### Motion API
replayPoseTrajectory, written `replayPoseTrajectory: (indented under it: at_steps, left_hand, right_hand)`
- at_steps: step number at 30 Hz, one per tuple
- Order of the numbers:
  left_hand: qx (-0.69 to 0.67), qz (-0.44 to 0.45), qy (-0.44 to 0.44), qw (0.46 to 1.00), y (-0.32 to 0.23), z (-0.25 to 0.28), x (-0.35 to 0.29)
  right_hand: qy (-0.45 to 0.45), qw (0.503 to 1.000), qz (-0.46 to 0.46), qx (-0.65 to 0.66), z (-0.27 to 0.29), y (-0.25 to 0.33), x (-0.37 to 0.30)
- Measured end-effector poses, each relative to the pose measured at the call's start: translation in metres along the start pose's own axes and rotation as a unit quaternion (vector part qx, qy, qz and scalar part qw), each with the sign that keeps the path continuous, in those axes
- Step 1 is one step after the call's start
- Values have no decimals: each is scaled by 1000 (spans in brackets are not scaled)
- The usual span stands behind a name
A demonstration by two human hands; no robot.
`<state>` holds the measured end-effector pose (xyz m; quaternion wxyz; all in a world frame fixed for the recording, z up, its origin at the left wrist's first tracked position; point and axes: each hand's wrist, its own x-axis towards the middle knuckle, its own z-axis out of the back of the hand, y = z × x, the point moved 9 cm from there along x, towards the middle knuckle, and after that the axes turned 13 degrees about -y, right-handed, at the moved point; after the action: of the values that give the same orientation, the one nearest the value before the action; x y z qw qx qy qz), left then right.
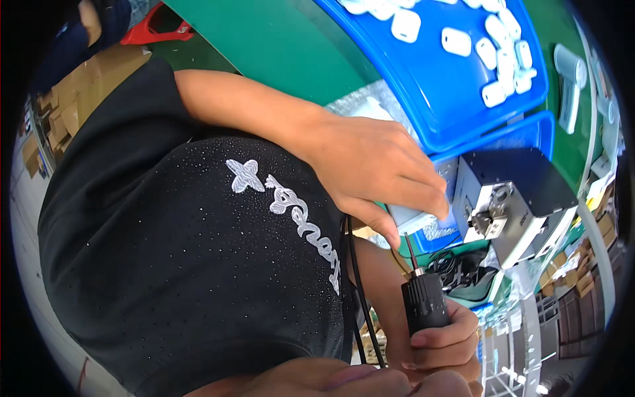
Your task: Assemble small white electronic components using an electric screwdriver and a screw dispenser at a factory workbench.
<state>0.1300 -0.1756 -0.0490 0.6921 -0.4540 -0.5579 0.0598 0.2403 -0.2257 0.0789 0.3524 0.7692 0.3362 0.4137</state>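
Observation:
My left hand (380,165) curls palm-down over a white plastic piece (409,220). Its fingers and thumb close on the piece and hide most of it. In my right hand (446,341) is a black electric screwdriver (423,301), gripped around its body. The thin bit (411,251) points up at the white piece near my left thumb; I cannot tell whether it touches. Just beyond my left fingertips stands a black and silver screw feeder (506,202), a boxy machine with a small mechanism on its front.
A large blue tray (423,99) holds several white plastic parts (456,42). A smaller blue bin (529,129) sits behind the feeder. Clear bubble wrap (347,100) lies by my left wrist. Black cables (446,268) coil below the feeder. A red plastic object (159,30) is at upper left.

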Motion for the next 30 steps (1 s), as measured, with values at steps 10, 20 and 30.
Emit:
replayPoseTrajectory:
  at_steps: [10, 20, 30]
  left_hand:
    - [303, -213, 77, 926, 67, 112, 103]
    - [607, -90, 260, 745, 286, 191, 162]
    - [624, -107, -128, 763, 55, 242, 49]
  right_hand:
    - [-85, 888, -260, -371, 44, -126, 38]
    - [216, 628, -117, -739, 24, -240, 30]
    - [156, 727, -189, -642, 46, -224, 34]
